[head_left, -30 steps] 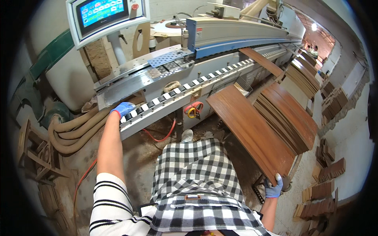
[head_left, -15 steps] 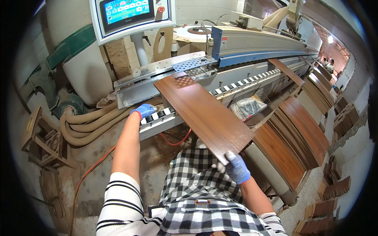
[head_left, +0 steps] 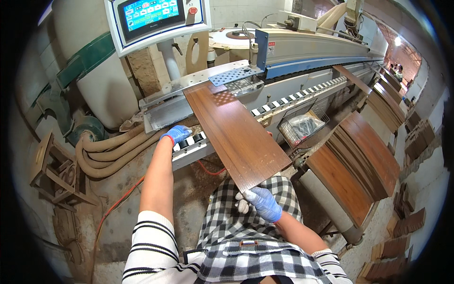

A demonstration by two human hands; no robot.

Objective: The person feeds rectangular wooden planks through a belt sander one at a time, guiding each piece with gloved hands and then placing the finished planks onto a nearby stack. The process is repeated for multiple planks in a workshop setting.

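A long brown wood-grain panel (head_left: 236,142) slants from the machine's infeed table down toward my lap. My right hand (head_left: 261,203), in a blue and grey glove, grips its near end at the left corner, thumb on top. The panel's far end lies by the blue perforated plate (head_left: 234,75), and its middle spans the roller rail (head_left: 195,142) with black and white rollers. My left hand (head_left: 177,135), gloved too, is curled over the rail's left end, apart from the panel; its lower fingers are hidden.
A control screen (head_left: 152,14) stands at the upper left above ribbed hoses (head_left: 111,158). The long machine beam (head_left: 312,52) runs to the far right, with another narrow panel (head_left: 352,78) on it. Stacked panels (head_left: 362,154) lie at right. A wire basket (head_left: 302,128) hangs below the rail.
My right hand has moved left and slightly up, swinging the panel's near end left. The far end now lies closer to the infeed table. My left hand stays at the rail.
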